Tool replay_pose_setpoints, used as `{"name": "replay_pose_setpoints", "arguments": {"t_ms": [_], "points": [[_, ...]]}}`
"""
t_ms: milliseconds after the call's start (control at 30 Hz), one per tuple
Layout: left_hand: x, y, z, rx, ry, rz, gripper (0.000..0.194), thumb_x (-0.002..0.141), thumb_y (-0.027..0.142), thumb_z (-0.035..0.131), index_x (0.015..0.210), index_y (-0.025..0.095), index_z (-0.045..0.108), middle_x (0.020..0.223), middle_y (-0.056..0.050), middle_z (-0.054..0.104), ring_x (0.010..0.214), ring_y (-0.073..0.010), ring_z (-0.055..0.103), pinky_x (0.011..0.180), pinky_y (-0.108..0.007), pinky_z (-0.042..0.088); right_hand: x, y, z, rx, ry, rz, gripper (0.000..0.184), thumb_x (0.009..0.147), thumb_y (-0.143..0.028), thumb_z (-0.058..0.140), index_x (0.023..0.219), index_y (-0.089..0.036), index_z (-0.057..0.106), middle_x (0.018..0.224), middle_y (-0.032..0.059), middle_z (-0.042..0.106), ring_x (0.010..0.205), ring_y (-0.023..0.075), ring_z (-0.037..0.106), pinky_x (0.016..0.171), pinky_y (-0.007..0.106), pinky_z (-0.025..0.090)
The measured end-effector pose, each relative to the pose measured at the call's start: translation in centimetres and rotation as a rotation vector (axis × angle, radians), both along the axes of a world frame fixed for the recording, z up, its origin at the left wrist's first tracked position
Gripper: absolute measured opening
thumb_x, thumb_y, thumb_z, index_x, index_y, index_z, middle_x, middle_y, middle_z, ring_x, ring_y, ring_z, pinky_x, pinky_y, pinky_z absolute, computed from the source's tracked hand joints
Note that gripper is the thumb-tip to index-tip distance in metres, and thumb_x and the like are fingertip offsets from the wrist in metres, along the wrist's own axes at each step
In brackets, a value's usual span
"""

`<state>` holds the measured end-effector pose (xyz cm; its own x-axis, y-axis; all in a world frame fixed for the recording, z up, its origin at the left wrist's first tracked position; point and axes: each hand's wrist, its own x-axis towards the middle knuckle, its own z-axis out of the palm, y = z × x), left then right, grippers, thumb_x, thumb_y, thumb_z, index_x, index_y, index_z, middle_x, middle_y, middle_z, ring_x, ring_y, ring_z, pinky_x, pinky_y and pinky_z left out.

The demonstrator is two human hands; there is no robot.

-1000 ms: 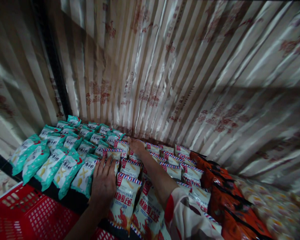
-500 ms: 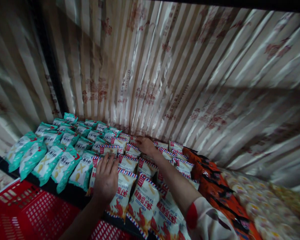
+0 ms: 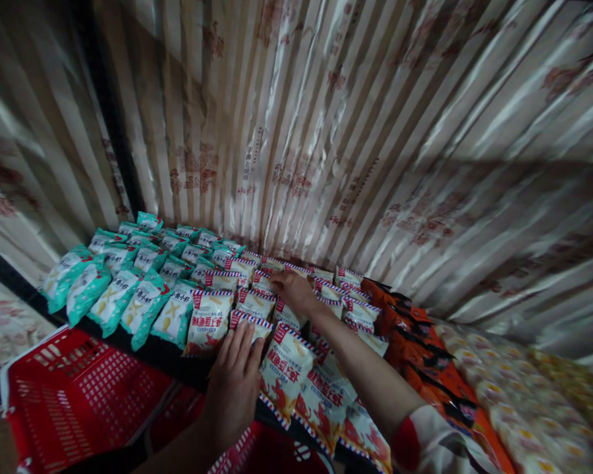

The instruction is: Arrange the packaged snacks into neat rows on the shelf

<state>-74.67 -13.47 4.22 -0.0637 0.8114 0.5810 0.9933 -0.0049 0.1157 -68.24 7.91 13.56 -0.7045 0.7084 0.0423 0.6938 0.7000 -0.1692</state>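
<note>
My left hand (image 3: 236, 378) lies with outstretched fingers on the front of a white snack bag (image 3: 251, 325) with a red-and-blue striped top edge. In the rows behind, my right hand (image 3: 296, 291) reaches in with bent fingers closed at the top of another white snack bag (image 3: 263, 283); the fingertips are partly hidden. More white bags with red lettering stand around both hands, such as a front snack bag (image 3: 286, 368) right of my left hand and another snack bag (image 3: 210, 321) to its left.
Teal snack bags (image 3: 111, 293) fill the shelf's left part. Orange-and-black packs (image 3: 420, 355) and clear-wrapped pale packs (image 3: 504, 395) lie to the right. A striped, wrinkled curtain (image 3: 296, 131) hangs behind. Below the shelf edge sits a red plastic basket (image 3: 79, 395).
My left hand has moved right and toward me, from one front bag to the neighbouring one, uncovering the first. My right hand stays among the rear rows. The view has shifted slightly.
</note>
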Motion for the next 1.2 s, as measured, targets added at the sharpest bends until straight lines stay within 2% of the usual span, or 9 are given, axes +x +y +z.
{"name": "replay_pose_setpoints", "arguments": {"t_ms": [133, 233, 400, 600, 767, 1033, 1133, 1200], "points": [[-0.3, -0.4, -1.0, -0.040, 0.053, -0.020, 0.053, 0.079, 0.020, 0.051, 0.132, 0.013, 0.046, 0.143, -0.014, 0.040, 0.135, -0.0325, 0.029, 0.105, -0.049, 0.034, 0.0, -1.6, 0.1, -0.017, -0.059, 0.156, 0.021, 0.089, -0.023, 0.050, 0.090, -0.024, 0.070, 0.091, 0.0008, 0.071, 0.091, 0.0145, 0.061, 0.081, 0.022, 0.040], [-0.4, -0.5, -1.3, -0.044, 0.051, -0.026, 0.058, 0.079, 0.022, 0.053, 0.136, 0.014, 0.041, 0.145, -0.015, 0.037, 0.136, -0.0335, 0.027, 0.105, -0.051, 0.032, -0.2, -2.3, 0.0, -0.006, -0.094, 0.199, 0.024, 0.091, -0.022, 0.046, 0.089, -0.022, 0.070, 0.091, 0.0035, 0.071, 0.094, 0.0165, 0.060, 0.080, 0.024, 0.040], [-0.6, -0.3, -1.6, -0.008, -0.004, -0.029, 0.059, 0.078, 0.016, 0.050, 0.136, 0.016, 0.041, 0.146, -0.015, 0.034, 0.137, -0.0330, 0.024, 0.105, -0.052, 0.030, -0.6, -2.7, -0.5, 0.000, -0.125, 0.194, 0.023, 0.090, -0.021, 0.046, 0.093, -0.022, 0.069, 0.092, 0.0042, 0.071, 0.095, 0.0180, 0.059, 0.080, 0.026, 0.040], [-1.1, 0.3, -2.2, 0.022, -0.009, -0.057, 0.057, 0.078, 0.011, 0.047, 0.135, 0.014, 0.042, 0.146, -0.016, 0.034, 0.138, -0.0315, 0.022, 0.106, -0.049, 0.031, -1.4, -2.4, -1.3, -0.014, -0.114, 0.177, 0.025, 0.087, -0.018, 0.049, 0.099, -0.024, 0.069, 0.103, 0.0020, 0.070, 0.097, 0.0164, 0.060, 0.085, 0.025, 0.040], [-1.6, 1.0, -2.4, 0.093, -0.060, -0.041, 0.053, 0.080, 0.009, 0.043, 0.133, 0.013, 0.044, 0.147, -0.016, 0.033, 0.139, -0.0306, 0.020, 0.107, -0.049, 0.031, -1.8, -2.3, -1.4, -0.015, -0.085, 0.178, 0.027, 0.086, -0.015, 0.047, 0.097, -0.025, 0.070, 0.100, -0.0003, 0.070, 0.096, 0.0143, 0.061, 0.085, 0.023, 0.040], [-2.2, 1.1, -2.9, 0.069, -0.002, -0.054, 0.053, 0.086, 0.023, 0.046, 0.138, 0.013, 0.037, 0.148, -0.016, 0.030, 0.139, -0.0297, 0.020, 0.109, -0.049, 0.028, -2.1, -3.1, -2.0, 0.057, -0.069, 0.106, 0.022, 0.089, -0.019, 0.045, 0.091, -0.021, 0.067, 0.098, 0.0051, 0.069, 0.099, 0.0189, 0.058, 0.083, 0.026, 0.040], [-2.5, 0.9, -3.1, 0.076, 0.022, -0.054, 0.053, 0.087, 0.026, 0.047, 0.138, 0.012, 0.038, 0.148, -0.018, 0.029, 0.139, -0.0318, 0.019, 0.108, -0.051, 0.026, -1.8, -3.3, -2.1, 0.077, -0.076, 0.066, 0.022, 0.090, -0.021, 0.043, 0.098, -0.019, 0.064, 0.093, 0.0078, 0.069, 0.093, 0.0206, 0.059, 0.077, 0.028, 0.042], [-2.5, 0.8, -3.2, 0.091, 0.028, -0.048, 0.052, 0.087, 0.025, 0.046, 0.138, 0.012, 0.038, 0.148, -0.018, 0.029, 0.139, -0.0326, 0.019, 0.109, -0.051, 0.025, -1.7, -3.5, -1.9, 0.100, -0.070, 0.074, 0.024, 0.092, -0.025, 0.043, 0.104, -0.018, 0.062, 0.096, 0.0088, 0.069, 0.095, 0.0212, 0.059, 0.080, 0.029, 0.042]]}}
